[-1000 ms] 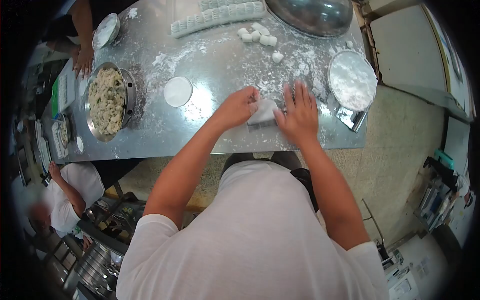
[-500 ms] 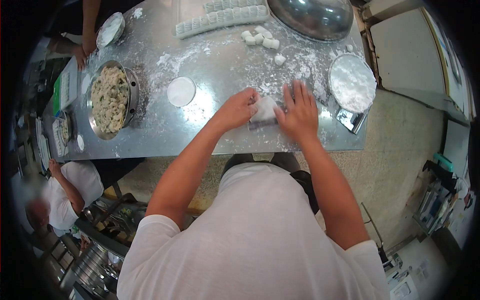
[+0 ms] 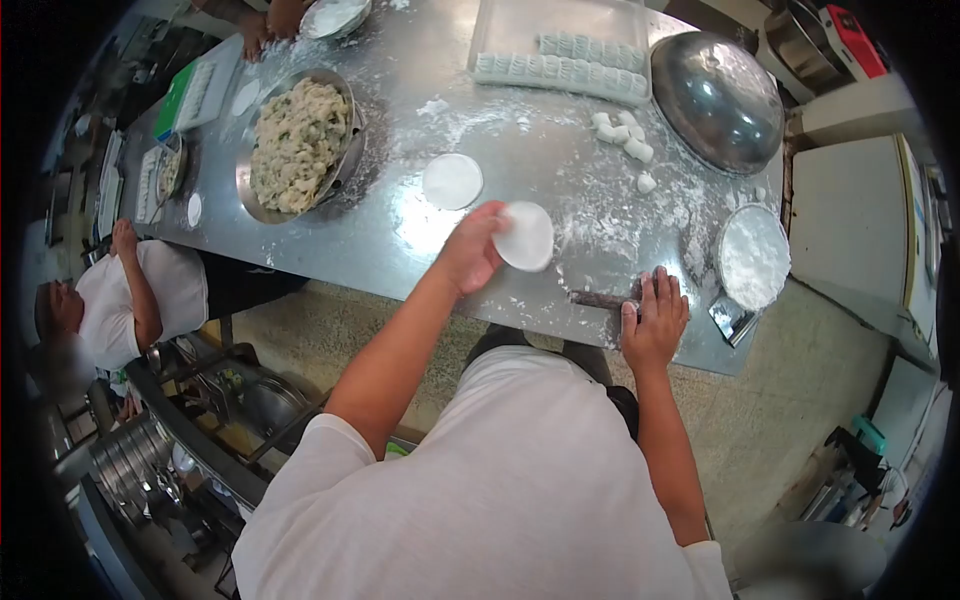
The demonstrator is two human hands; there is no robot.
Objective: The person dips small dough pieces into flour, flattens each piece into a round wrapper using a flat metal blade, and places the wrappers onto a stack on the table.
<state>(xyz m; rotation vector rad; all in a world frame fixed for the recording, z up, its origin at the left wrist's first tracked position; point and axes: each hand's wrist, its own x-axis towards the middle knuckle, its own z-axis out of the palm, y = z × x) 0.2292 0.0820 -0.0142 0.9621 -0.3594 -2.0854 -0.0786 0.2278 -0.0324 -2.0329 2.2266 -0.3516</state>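
Note:
Pinched at its left edge, a round white dough wrapper (image 3: 526, 237) is in my left hand (image 3: 474, 248), raised over the metal table. My right hand (image 3: 655, 318) rests on the right end of a dark rolling pin (image 3: 598, 299), its fingers over the end. Left of the held wrapper, flat white wrappers (image 3: 452, 181) lie on the table. Several small dough pieces (image 3: 637, 149) and a single one (image 3: 646, 183) sit in scattered flour beyond my right hand.
A bowl of filling (image 3: 300, 145) stands left, a flour bowl (image 3: 753, 258) right. At the back are a tray of dumplings (image 3: 560, 68) and a metal dome (image 3: 717, 102). A person's hands (image 3: 268, 25) are at the far left edge; another person (image 3: 140, 295) is left.
My left hand has lifted the wrapper off the table and moved it left. My right hand has come off the wrapper, onto the end of the rolling pin. The view has turned.

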